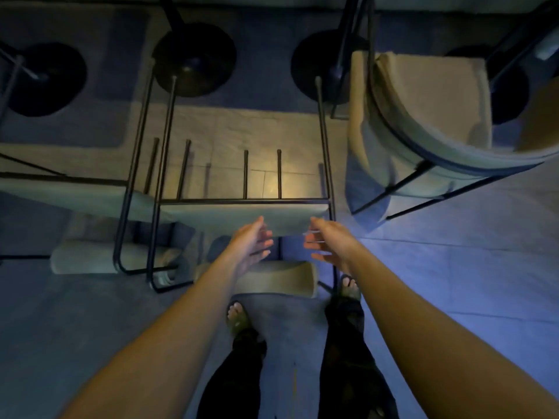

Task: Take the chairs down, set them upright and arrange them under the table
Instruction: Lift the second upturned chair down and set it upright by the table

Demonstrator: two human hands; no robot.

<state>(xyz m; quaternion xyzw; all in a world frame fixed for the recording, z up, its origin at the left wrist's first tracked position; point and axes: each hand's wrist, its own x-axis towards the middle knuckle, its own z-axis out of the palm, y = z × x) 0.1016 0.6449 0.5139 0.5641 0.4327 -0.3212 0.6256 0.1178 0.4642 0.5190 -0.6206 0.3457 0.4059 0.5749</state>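
An upturned chair lies right in front of me, its beige seat pad [242, 217] resting at the table edge [211, 137]. Its thin black legs [169, 140] point up towards me and its padded backrest [272, 281] hangs low by my feet. My left hand [252, 240] and right hand [326, 244] reach at the near edge of that seat, fingers spread, palms facing each other, holding nothing. A second upturned chair [78, 198] lies to the left, touching the first. A third chair [423, 122] with a curved back stands at the right.
Round black pedestal bases [193, 60] [326, 68] [45, 80] sit beyond the chairs. The black leg loops [136, 267] of the two left chairs overlap near my left foot. Tiled floor [453, 267] stretches to the right. The light is dim and bluish.
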